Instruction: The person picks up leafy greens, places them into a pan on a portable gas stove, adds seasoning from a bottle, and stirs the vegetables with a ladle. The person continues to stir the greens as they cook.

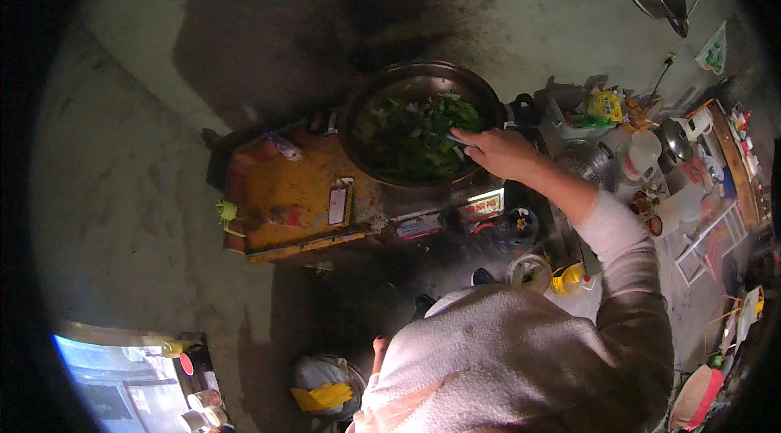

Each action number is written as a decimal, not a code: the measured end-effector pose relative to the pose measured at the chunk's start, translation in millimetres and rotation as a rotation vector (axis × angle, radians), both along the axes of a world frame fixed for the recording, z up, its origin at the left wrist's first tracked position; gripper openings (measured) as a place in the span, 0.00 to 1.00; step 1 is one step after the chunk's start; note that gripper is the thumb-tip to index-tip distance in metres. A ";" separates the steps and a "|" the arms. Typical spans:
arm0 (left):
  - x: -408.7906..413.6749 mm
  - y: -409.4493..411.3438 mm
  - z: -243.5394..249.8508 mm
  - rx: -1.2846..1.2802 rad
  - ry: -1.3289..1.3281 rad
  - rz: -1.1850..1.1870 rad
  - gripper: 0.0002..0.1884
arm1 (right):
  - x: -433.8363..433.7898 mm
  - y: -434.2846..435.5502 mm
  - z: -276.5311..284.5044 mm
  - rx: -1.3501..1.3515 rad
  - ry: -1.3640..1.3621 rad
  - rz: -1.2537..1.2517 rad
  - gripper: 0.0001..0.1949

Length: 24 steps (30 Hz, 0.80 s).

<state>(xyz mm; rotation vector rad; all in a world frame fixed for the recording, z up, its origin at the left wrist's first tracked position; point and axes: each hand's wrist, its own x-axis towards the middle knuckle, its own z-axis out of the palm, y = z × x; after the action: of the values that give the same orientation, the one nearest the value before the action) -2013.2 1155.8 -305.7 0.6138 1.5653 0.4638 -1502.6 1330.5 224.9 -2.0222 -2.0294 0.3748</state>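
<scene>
A large dark wok (439,69) sits on the stove and holds chopped leafy greens (421,134). My right hand (497,151) reaches over its right rim, fingers closed around the handle of a utensil (454,139); the utensil's far end is hidden among the greens. My left hand (380,344) hangs low beside my body, mostly hidden by my sleeve and clothing, and whether it holds anything does not show. Left of the wok lies a worn yellow-orange stove top (305,189) with a small white-fronted box (340,202) on it.
Kitchenware, a metal colander (586,161) and a pot lid (673,140) crowd the right side. A bottle of yellow oil (568,279) stands on the floor near a round container (529,273). Yellow gloves (323,396) lie over a bucket at the lower left. The wall rises behind the wok.
</scene>
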 end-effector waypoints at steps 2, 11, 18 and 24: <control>0.4 8.2 -0.2 0.001 -0.018 0.004 0.10 | 24.2 4.5 -6.8 0.106 0.086 0.048 0.23; -5.4 4.7 -5.3 -0.018 -0.083 0.091 0.10 | 48.6 -42.4 70.9 -0.066 0.029 -0.101 0.21; 3.0 14.4 -10.2 -0.025 -0.175 0.118 0.09 | 47.1 -32.9 38.3 -0.068 0.023 -0.035 0.22; 7.3 27.9 -6.0 -0.026 -0.260 0.172 0.09 | 41.2 -16.1 24.3 0.030 0.009 -0.021 0.21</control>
<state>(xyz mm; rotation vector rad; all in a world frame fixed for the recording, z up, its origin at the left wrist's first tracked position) -2005.9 1183.7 -311.7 0.3831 1.3785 0.6263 -1461.5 1314.4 249.2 -2.0194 -1.9946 0.3462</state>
